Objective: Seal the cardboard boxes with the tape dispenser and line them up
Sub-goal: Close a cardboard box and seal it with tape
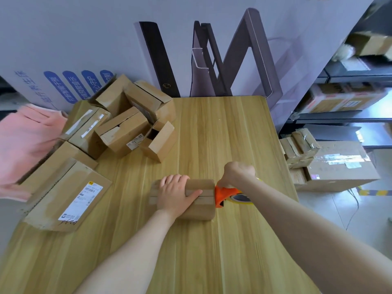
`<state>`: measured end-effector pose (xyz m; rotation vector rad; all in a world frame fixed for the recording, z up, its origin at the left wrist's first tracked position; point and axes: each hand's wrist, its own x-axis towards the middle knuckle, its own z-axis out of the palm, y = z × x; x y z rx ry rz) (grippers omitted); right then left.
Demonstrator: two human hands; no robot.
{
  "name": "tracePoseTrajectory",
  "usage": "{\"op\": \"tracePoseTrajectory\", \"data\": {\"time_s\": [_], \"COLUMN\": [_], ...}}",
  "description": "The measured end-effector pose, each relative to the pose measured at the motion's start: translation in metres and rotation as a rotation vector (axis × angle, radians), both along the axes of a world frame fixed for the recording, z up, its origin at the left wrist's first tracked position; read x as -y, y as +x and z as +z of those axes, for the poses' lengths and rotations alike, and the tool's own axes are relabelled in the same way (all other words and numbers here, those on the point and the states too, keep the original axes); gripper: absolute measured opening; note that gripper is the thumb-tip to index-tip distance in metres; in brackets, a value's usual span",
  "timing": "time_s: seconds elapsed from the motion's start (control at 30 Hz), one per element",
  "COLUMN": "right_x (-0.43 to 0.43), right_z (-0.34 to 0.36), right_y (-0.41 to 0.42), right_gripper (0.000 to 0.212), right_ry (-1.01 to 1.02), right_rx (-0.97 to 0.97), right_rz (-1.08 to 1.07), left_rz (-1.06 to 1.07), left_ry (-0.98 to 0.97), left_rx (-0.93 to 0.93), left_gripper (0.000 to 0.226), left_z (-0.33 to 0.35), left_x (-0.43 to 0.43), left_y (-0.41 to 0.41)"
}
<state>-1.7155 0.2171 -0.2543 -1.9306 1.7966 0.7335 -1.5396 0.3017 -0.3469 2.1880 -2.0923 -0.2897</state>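
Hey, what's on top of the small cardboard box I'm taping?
The left hand grips the top of the cardboard box, where a tape strip runs along the seam. The hand hides part of the strip.

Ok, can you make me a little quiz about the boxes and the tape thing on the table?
1. True or false: the tape dispenser is blue.
2. Which hand holds the small box on the table? A left, B right.
3. Fill in: the pile of boxes sits at the table's far ___ side.
Key: 1 false, orange. 2 A, the left hand; the right hand grips the dispenser. 3 left.
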Motion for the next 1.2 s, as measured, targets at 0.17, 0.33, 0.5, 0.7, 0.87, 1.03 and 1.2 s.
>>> {"op": "tracePoseTrajectory", "data": {"time_s": [0.17, 0.33, 0.5, 0.7, 0.87, 1.03, 1.2], "right_x": [0.0, 0.0, 0.009, -0.042, -0.037, -0.04, -0.055], "right_z": [-0.002, -0.005, -0.005, -0.062, -0.046, -0.023, 0.007], "right_y": [0.002, 0.003, 0.004, -0.012, -0.047, -0.054, -0.05], "right_gripper": [0.019, 0.018, 0.018, 0.021, 0.038, 0.038, 0.046], "right_ry": [0.003, 0.009, 0.045, -0.01, -0.17, -0.341, -0.429], "right_rx": [-0.032, -0.055, -0.04, 0.076, 0.289, 0.731, 0.938], "right_rz": [-0.041, -0.031, -0.073, -0.247, -0.463, -0.515, -0.442], "left_rz": [0.008, 0.011, 0.009, 0.056, 0.444, 0.776, 0.597], "left_ry": [-0.021, -0.025, -0.036, 0.012, 0.007, 0.108, -0.022], "left_rx": [-0.013, -0.008, 0.002, -0.003, -0.044, -0.242, -0.541], "left_gripper": [0.066, 0.063, 0.065, 0.075, 0.07, 0.054, 0.047], "left_z": [0.0, -0.001, -0.002, -0.004, 0.0, 0.009, 0.046], "left_x": [-0.002, -0.002, -0.001, -0.002, -0.001, -0.01, -0.006], "left_y": [-0.001, -0.001, -0.001, 0.003, 0.009, 0.003, 0.001]}}
